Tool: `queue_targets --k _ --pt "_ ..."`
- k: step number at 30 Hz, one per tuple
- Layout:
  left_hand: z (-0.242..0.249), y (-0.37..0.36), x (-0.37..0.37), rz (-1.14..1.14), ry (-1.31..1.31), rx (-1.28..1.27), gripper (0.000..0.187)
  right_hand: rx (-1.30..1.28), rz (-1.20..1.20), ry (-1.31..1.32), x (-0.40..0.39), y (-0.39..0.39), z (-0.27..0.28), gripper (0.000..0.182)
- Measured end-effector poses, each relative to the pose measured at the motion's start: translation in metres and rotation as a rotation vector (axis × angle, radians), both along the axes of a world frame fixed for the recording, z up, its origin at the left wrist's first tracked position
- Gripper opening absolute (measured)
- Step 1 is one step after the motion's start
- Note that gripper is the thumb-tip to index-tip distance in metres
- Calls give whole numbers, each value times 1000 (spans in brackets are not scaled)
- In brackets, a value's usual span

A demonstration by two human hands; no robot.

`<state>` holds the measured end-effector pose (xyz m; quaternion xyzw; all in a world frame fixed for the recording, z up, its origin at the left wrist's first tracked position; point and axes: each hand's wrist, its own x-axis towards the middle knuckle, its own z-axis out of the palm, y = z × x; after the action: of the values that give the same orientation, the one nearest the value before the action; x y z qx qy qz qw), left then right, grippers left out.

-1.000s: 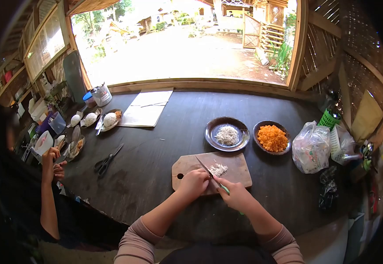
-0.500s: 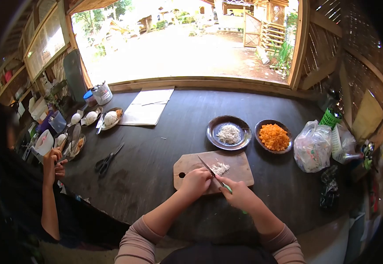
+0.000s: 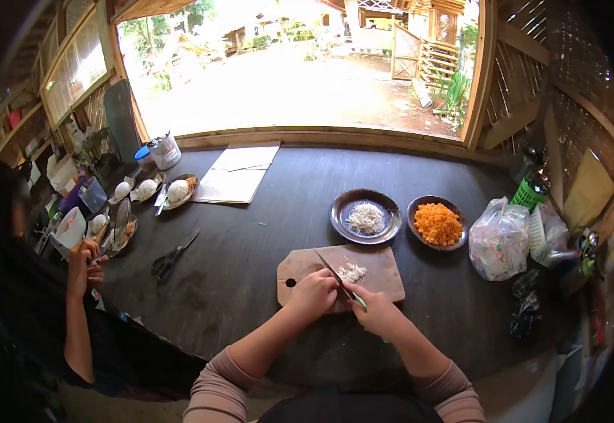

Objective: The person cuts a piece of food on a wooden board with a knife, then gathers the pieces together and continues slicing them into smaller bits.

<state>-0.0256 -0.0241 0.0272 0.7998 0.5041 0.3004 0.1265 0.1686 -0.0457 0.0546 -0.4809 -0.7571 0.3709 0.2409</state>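
Observation:
My right hand (image 3: 377,313) is wrapped round the green handle of a kitchen knife (image 3: 329,268). The dark blade points up and left across the wooden cutting board (image 3: 384,271). On the left half of the board rests my left hand (image 3: 312,295), fingers curled against the blade; whatever is under them is hidden. Just right of the blade lies a small heap of thin white shreds (image 3: 351,273). Beyond the board, a dark plate (image 3: 339,224) holds more white shreds (image 3: 366,218). Beside it stands a bowl (image 3: 413,233) of chopped orange food (image 3: 437,224).
Black scissors (image 3: 172,262) and a sheaf of paper (image 3: 233,176) lie to the left. Plates of white rounded food (image 3: 178,190) stand farther back. A filled plastic bag (image 3: 499,240) sits on the right. At the left edge, another person's hands (image 3: 83,264) hold something thin.
My hands and the knife have barely shifted on the board. The whole view has moved very slightly. The other person's hands have changed position a little.

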Motion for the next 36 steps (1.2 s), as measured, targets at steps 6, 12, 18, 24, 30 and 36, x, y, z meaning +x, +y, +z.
queue_targets --k 6,12,18,24,30,36 --pt "-3 1 -1 -1 -8 -19 15 -14 1 43 3 -3 2 41" --pt "-4 2 -1 -1 -13 -22 14 -53 -1 25 3 -6 10 41" --pt "-3 3 -2 -10 5 -35 15 -61 5 11 2 -4 4 41" --pt "-2 2 0 11 -4 -43 15 166 27 69 -3 2 -20 40" --pt "-6 4 -2 -8 -5 12 15 234 43 9 -3 5 -21 43" --pt "-1 2 -3 -18 -40 -5 14 14 4 49 3 1 -10 41"
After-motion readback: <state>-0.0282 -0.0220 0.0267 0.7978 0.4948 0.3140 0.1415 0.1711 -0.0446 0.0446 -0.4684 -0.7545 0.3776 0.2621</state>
